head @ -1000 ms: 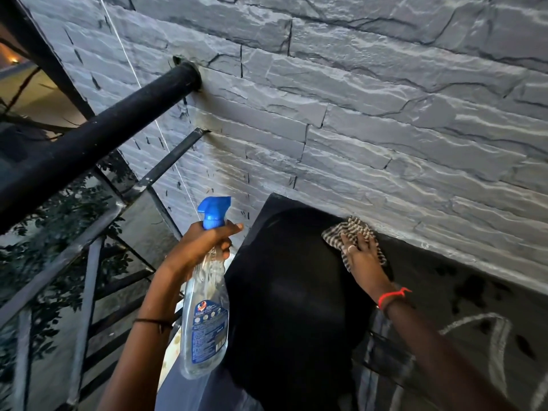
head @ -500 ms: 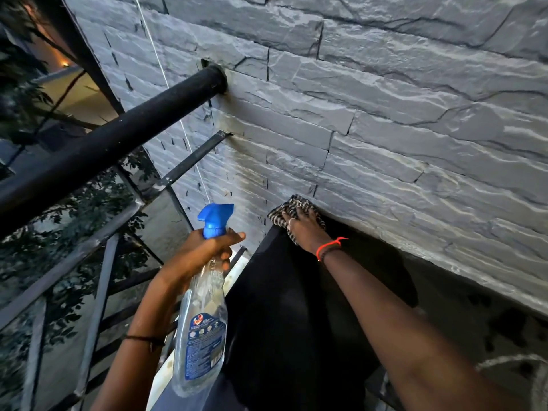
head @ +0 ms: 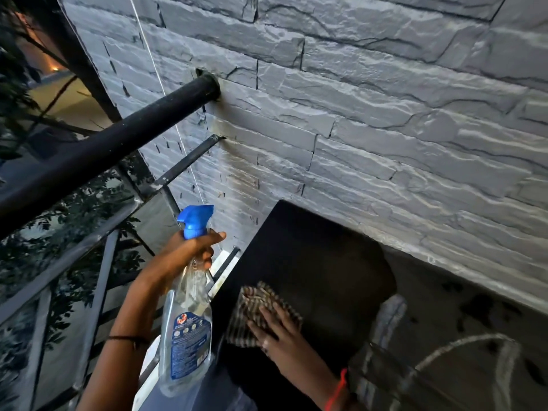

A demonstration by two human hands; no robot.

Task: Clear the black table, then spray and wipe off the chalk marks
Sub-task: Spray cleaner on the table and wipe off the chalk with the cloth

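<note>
Nearest to you, a red thread (head: 338, 387) circles your right wrist. Your right hand (head: 278, 333) lies flat with its fingers straight and spread, pressing a brown-and-white checked cloth (head: 252, 304) onto the near left part of the black counter (head: 311, 256). The cloth is bunched under your palm and sticks out past your fingertips toward the counter's left edge.

To the left of that, your left hand (head: 189, 253) is clenched round the neck of a clear plastic spray bottle (head: 189, 321) just under its blue trigger head. The bottle is off the counter, tilted, with its blue label facing you and its base hanging low beside the counter's left edge. A thin dark band (head: 127, 339) sits on your left wrist.

The counter's surface around the cloth is plain dark black. Farther right it turns grey and dusty with dark spots, and white chalk marks (head: 504, 375) curve across it, well apart from the cloth.

The counter's far edge butts against a grey rough stone wall (head: 385, 114). At the left, a thick black metal rail (head: 118, 143) runs into that wall, with thinner grey bars (head: 98, 277) below it and foliage beyond.
</note>
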